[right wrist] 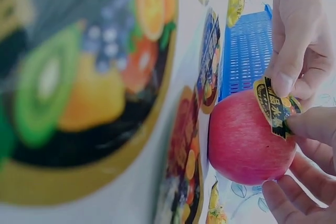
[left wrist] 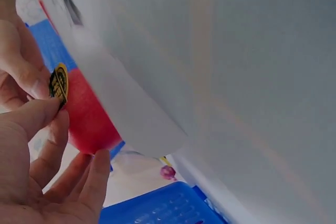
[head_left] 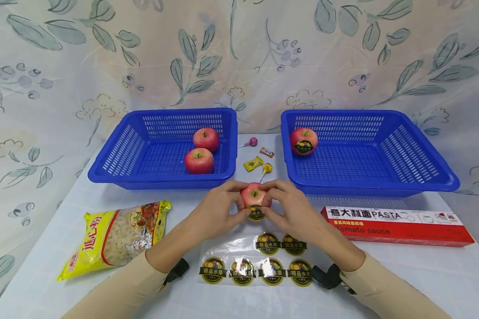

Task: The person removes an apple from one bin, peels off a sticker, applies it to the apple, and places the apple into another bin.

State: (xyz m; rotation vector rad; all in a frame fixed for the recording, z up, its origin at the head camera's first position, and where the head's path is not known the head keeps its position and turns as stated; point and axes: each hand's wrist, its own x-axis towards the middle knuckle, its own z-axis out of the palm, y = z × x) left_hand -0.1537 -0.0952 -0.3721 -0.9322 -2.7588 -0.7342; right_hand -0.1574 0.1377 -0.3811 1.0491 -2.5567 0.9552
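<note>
A red apple (head_left: 249, 193) stands on the table at the near middle, held from both sides by my hands. A black and gold fruit sticker (head_left: 257, 213) lies against its near side. My left hand (head_left: 219, 208) curls its fingers round the apple's left, its thumb at the sticker's left edge. From the right, my right hand (head_left: 291, 208) does the same, its thumb at the other edge. In the right wrist view the sticker (right wrist: 274, 107) sits on the apple's skin (right wrist: 247, 140), partly covered by both thumbs. A clear sheet (head_left: 239, 241) with several such stickers lies just below the hands.
Two apples (head_left: 199, 161) sit in the left blue basket (head_left: 159, 179); one stickered apple (head_left: 303, 137) sits in the right basket (head_left: 367, 186). Between them lie lollipops (head_left: 253, 141) and wrapped candies (head_left: 253, 164). A macaroni bag (head_left: 119, 235) lies left, a pasta box (head_left: 399, 230) right.
</note>
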